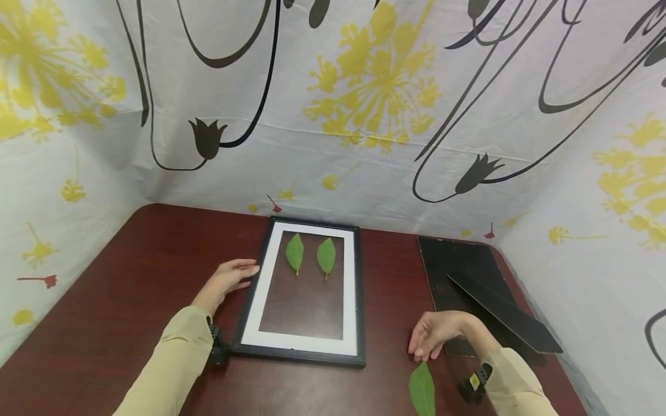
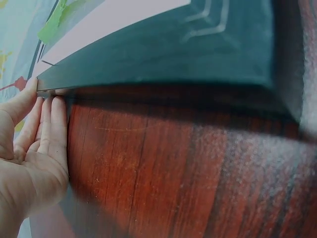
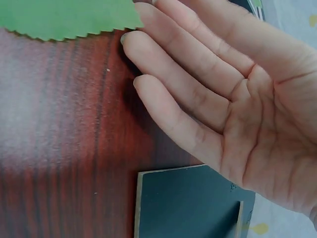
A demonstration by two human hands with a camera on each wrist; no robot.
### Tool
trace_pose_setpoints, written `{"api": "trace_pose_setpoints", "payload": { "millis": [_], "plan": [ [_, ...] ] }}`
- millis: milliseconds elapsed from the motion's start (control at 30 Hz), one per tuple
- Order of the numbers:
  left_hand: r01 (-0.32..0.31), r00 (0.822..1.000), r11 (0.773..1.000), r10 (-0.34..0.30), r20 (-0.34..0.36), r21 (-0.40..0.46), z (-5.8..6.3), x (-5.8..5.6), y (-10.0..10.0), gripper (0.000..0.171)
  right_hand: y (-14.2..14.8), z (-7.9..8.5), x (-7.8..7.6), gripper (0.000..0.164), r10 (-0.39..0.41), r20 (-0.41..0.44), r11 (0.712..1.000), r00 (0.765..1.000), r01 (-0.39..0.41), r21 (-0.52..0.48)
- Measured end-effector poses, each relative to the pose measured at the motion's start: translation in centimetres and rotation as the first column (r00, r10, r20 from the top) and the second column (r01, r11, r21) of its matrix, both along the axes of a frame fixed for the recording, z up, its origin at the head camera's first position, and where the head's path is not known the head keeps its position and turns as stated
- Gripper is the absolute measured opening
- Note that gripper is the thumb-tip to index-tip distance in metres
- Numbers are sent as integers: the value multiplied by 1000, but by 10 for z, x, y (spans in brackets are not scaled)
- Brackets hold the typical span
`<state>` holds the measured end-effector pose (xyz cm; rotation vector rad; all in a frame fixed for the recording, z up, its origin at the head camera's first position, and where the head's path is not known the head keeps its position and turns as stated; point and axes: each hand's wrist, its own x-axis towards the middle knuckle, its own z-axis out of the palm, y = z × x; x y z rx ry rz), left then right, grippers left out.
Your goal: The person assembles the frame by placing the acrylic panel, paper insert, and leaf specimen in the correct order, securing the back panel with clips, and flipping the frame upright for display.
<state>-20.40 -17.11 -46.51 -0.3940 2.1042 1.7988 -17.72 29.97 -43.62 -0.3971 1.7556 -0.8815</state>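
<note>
In the head view, my left hand (image 1: 229, 280) holds the left side of a black picture frame (image 1: 360, 300) with a white mat. My left thumb (image 2: 22, 99) lies at the upper edge, the straight fingers (image 2: 55, 121) against the frame's side below. Two green leaves (image 1: 294, 252) lie side by side, stems toward me, within the upper part of the mat opening. Right of the frame, my right hand (image 1: 434, 335) pinches the stem end of a third green leaf (image 1: 422, 390). Its blade points toward me, and its toothed edge shows in the right wrist view.
At the right of the dark red wooden table (image 1: 171, 254) lies a flat black board (image 1: 460, 260). A narrower black piece (image 1: 504, 312) slants across it. Floral cloth (image 1: 250, 98) hangs behind the table and down both sides.
</note>
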Motion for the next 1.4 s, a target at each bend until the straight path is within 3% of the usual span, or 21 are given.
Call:
{"api": "trace_pose_setpoints", "payload": {
  "millis": [400, 933, 1400],
  "plan": [
    [-7, 1000, 1000, 7, 16, 2, -4, -3, -1, 52, -3, -1, 8, 28, 75, 69, 997, 995, -75, -9],
    [-21, 1000, 1000, 21, 23, 21, -3, -3, -1, 52, -13, 2, -1, 24, 103, 15, 991, 995, -101, -88],
    [-16, 1000, 1000, 15, 22, 20, -3, -4, -1, 53, -33, 31, -26, 18, 81, -152, 994, 985, -90, -56]
  ]
}}
